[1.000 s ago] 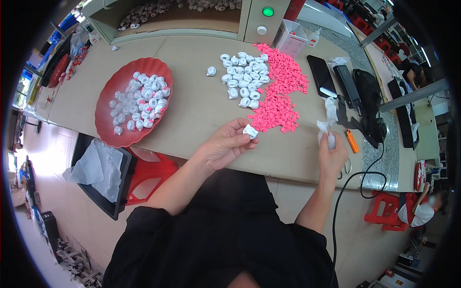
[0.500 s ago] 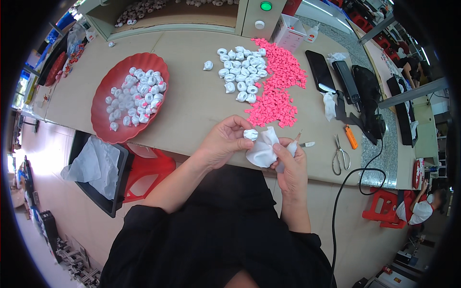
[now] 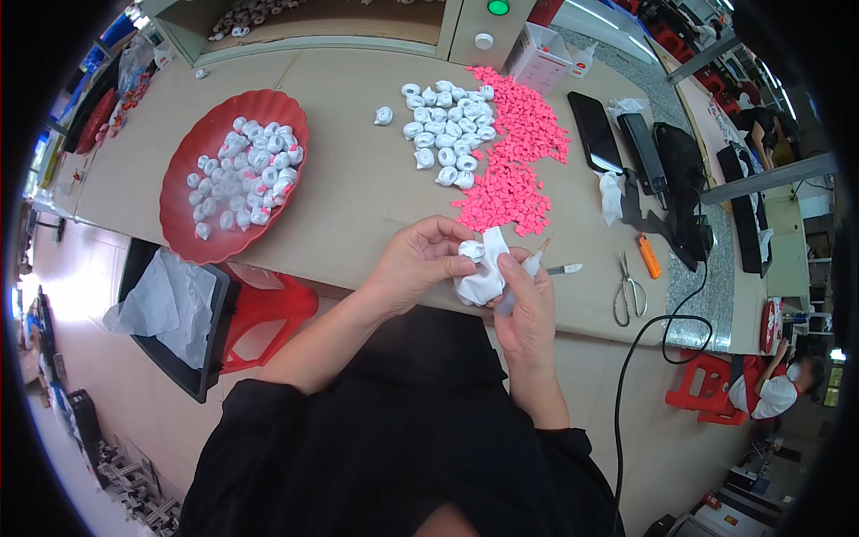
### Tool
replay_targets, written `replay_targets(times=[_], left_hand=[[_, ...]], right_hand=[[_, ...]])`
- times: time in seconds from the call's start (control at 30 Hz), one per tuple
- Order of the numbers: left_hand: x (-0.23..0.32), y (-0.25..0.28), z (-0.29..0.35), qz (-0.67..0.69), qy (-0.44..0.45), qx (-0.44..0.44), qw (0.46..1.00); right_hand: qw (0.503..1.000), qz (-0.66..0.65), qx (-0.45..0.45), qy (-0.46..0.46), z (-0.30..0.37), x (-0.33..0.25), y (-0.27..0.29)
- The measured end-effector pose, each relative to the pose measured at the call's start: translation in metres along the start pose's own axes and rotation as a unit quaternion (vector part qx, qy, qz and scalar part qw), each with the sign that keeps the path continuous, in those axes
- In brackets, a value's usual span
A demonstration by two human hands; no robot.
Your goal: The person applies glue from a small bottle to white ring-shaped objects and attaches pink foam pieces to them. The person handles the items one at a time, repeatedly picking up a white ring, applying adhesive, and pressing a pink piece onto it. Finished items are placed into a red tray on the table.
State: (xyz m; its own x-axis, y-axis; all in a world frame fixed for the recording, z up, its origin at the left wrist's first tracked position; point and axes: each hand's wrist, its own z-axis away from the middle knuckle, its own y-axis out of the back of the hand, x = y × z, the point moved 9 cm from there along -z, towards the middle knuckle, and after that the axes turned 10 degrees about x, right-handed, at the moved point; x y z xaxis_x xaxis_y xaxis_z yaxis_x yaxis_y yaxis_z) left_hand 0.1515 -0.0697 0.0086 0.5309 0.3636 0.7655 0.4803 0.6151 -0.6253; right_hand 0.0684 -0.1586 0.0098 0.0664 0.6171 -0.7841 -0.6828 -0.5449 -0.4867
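Between the thumb and fingers of my left hand (image 3: 407, 268) is a small round white piece (image 3: 471, 251), pinched at the table's front edge. My right hand (image 3: 526, 313) is closed on a white cloth (image 3: 481, 281) and a slim translucent bottle (image 3: 533, 263) whose thin tip points up and away. The cloth lies against the white piece. Beyond my hands sits a heap of small pink pieces (image 3: 506, 201), beside a group of white ring-shaped pieces (image 3: 438, 130). More white pieces, some with pink spots, fill part of a red scalloped bowl (image 3: 174, 197) at the left.
Right of my hands lie a scalpel-like blade (image 3: 565, 268), scissors (image 3: 629, 295), an orange-handled cutter (image 3: 649, 256) and a black phone (image 3: 593, 132). A black cable (image 3: 626, 385) hangs over the front edge. A red stool (image 3: 273, 318) and black bin (image 3: 210, 345) stand left below the table.
My right hand has moved left with the cloth, which now meets and partly covers the white piece. The left hand keeps its pinch. The whole view has shifted slightly.
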Motion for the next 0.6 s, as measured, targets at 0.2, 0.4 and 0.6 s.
replay_targets(times=[0.2, 0.4, 0.6], left_hand=[[0.002, -0.0023, 0.0035, -0.026, -0.027, 0.001, 0.999], [-0.001, 0.0003, 0.0054, -0.042, -0.025, 0.004, 0.999], [-0.0045, 0.0021, 0.0035, -0.051, -0.008, 0.016, 0.999]], right_hand=[[0.996, 0.079, -0.005, 0.043, 0.0003, -0.0003, -0.0078], [0.986, 0.156, 0.006, 0.059, -0.0047, -0.0003, -0.0068], [0.987, 0.107, 0.036, 0.119, -0.0046, 0.0033, -0.0008]])
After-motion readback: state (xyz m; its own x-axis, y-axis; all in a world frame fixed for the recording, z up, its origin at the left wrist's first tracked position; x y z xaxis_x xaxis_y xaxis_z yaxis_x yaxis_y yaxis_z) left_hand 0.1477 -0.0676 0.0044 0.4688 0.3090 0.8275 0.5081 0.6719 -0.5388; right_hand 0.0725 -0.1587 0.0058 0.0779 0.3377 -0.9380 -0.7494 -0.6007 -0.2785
